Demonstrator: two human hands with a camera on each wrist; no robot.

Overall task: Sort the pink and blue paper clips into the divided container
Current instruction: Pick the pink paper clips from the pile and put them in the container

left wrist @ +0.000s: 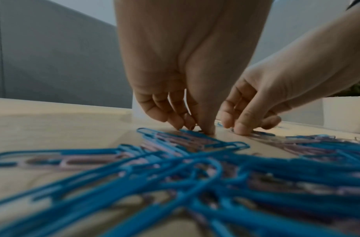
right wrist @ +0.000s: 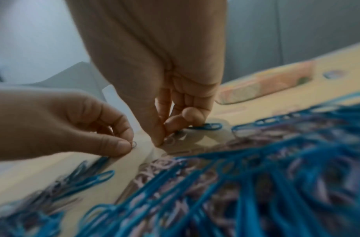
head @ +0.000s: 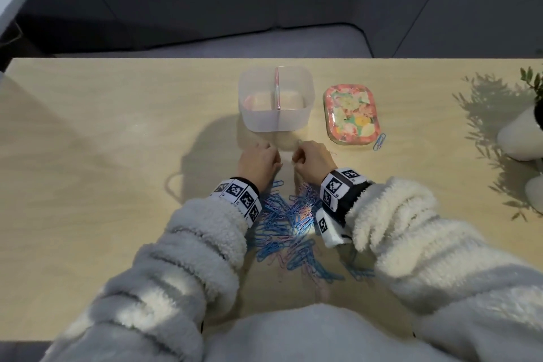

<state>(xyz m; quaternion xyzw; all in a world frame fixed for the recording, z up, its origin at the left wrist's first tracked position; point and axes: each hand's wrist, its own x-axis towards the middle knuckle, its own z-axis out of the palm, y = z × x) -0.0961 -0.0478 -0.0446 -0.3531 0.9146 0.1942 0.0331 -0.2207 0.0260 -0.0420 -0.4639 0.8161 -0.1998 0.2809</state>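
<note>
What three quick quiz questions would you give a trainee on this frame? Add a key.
1. True or false: the floral tin stands to the left of the divided container.
2. What lies on the table by the tin's near right corner? A) a pink clip B) a single blue clip C) a pen
3. Where are the left hand and right hand working?

Key
1. False: the tin is to the container's right.
2. B
3. Between the container and the pile of clips, at the pile's far edge, each apparently pinching a paper clip.
</note>
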